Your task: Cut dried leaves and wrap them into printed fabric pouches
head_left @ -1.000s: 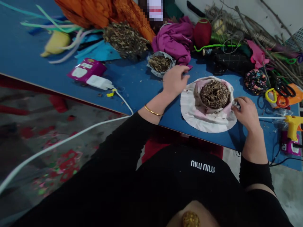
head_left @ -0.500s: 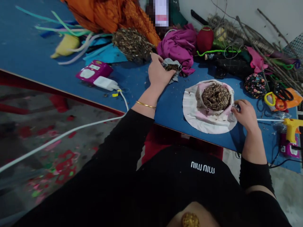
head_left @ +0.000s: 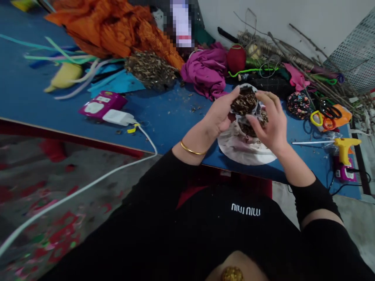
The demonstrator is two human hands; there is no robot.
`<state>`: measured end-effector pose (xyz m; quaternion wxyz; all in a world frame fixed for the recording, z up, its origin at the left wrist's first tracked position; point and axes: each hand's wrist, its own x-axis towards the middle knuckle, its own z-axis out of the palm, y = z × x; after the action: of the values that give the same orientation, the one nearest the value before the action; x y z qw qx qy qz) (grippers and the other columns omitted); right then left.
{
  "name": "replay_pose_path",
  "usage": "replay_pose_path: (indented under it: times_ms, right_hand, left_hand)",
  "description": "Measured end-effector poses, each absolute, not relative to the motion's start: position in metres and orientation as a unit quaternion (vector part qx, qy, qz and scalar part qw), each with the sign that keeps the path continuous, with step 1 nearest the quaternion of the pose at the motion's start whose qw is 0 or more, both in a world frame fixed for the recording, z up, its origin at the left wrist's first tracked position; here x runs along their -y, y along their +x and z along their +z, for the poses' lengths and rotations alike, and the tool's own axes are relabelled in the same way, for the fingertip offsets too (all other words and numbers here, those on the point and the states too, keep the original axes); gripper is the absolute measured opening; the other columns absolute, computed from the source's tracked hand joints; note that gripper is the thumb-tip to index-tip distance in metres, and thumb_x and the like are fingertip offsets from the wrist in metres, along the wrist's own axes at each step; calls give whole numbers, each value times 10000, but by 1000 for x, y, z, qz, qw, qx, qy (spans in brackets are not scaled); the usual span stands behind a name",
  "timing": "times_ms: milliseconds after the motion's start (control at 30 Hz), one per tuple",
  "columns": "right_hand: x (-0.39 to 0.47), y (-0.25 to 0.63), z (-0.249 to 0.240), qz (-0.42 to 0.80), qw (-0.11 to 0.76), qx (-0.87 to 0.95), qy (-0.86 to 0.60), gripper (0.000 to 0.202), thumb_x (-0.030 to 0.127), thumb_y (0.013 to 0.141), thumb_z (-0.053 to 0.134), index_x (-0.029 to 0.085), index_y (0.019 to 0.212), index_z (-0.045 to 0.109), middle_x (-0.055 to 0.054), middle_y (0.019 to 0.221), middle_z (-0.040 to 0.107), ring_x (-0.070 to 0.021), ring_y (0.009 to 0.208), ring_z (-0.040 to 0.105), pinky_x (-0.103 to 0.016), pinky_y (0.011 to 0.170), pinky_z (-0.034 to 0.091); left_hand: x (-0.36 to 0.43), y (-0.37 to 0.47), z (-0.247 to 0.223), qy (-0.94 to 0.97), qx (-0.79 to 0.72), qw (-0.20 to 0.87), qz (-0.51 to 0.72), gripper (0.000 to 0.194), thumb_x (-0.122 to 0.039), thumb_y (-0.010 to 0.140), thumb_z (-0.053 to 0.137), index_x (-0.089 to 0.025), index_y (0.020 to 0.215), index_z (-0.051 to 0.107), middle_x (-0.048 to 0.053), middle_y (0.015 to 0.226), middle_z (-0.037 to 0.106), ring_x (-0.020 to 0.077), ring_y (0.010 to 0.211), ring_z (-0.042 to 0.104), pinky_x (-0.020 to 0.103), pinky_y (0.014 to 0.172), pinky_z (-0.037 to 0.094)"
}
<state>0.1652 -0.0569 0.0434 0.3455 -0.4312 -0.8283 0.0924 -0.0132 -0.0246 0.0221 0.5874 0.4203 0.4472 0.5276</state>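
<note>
My left hand (head_left: pixel 218 115) is closed round the left side of a small grey-white pouch (head_left: pixel 244 102) filled with brown dried plant bits. From the other side my right hand (head_left: pixel 274 123) grips it, fingertips at the rim and thumb low in front. The pouch is held up over a round white cloth (head_left: pixel 246 151) with pinkish stains. On that cloth lies a larger heap of dried plant bits (head_left: pixel 246 128), mostly hidden behind the pouch and my right hand.
A plastic bag of dried bits (head_left: pixel 154 70), magenta cloth (head_left: pixel 205 68) and orange cloth (head_left: pixel 117 27) lie behind. To the left is a purple device (head_left: pixel 102 105) with a white cable. Scissors (head_left: pixel 329 109) and a yellow glue gun (head_left: pixel 345 146) are at right.
My left hand has carried the small pouch right, from beside the magenta cloth to above the white cloth. My right hand has left the cloth's edge and taken hold of the pouch.
</note>
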Motion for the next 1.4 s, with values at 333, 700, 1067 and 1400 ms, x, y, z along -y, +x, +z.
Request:
replay_pose_path:
  times_ms: [333,700,1067,1400]
  right_hand:
    - [35,148,7,136,382,790,-459,806,664,928,596,306,1600,334,-157,1612,415,-374,1556,329,-639,1271,321]
    - [24,154,1,374,491,663,-424,806,805,952,238,281,1520,469,-96,1490,597,-270,1372,605,-497,1106,545]
    - [10,182,18,330,412,729,-436,672,659,943,440,318,1521,464,-107,1354,703,-335,1386,590,-639,1053,540]
    - [16,196,12,323,438,720,-431,660,731,942,417,344,1466,525,-92,1415,667,-334,1365,607,-584,1007,578]
  left_hand:
    - [54,5,37,483,-499,539,476,611,-708,1040,359,-192,1125,675,68,965,750,244,995,749,389,840,640]
    - [51,1,30,446,-473,560,514,626,-723,1017,380,-186,1126,683,90,1022,783,251,1053,754,401,888,635]
    - [34,-36,13,450,-501,524,522,547,-639,1052,364,-235,1272,660,100,1213,780,271,1175,725,439,952,627]
    - [42,-30,29,492,-524,456,524,203,-304,894,667,-212,1068,718,54,1147,787,269,1168,722,440,992,610]
